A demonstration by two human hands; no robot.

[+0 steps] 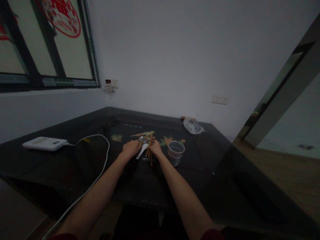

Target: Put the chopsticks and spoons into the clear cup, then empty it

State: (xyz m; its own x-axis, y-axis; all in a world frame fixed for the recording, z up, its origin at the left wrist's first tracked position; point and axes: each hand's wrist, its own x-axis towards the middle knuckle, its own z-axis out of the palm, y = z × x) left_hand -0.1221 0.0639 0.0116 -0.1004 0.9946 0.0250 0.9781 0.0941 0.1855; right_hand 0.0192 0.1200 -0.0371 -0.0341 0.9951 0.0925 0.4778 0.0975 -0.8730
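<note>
Both my hands rest on a dark glass-topped table (pixel 205 156) with a flower pattern. My left hand (pixel 130 148) is curled, its fingers closed on a white ceramic spoon (pixel 142 151) beside a metal spoon (pixel 141 139). My right hand (pixel 155 147) is closed around a bundle of brown chopsticks (pixel 150 154) that lie pointing toward me. A small metal cup (pixel 175 153) stands upright just right of my right hand, not touched.
A white power bank (pixel 45 143) lies at the left with a white cable (pixel 102 160) curving off the near edge. A crumpled clear plastic bag (pixel 192 126) sits at the back by the wall. A doorway opens at the right.
</note>
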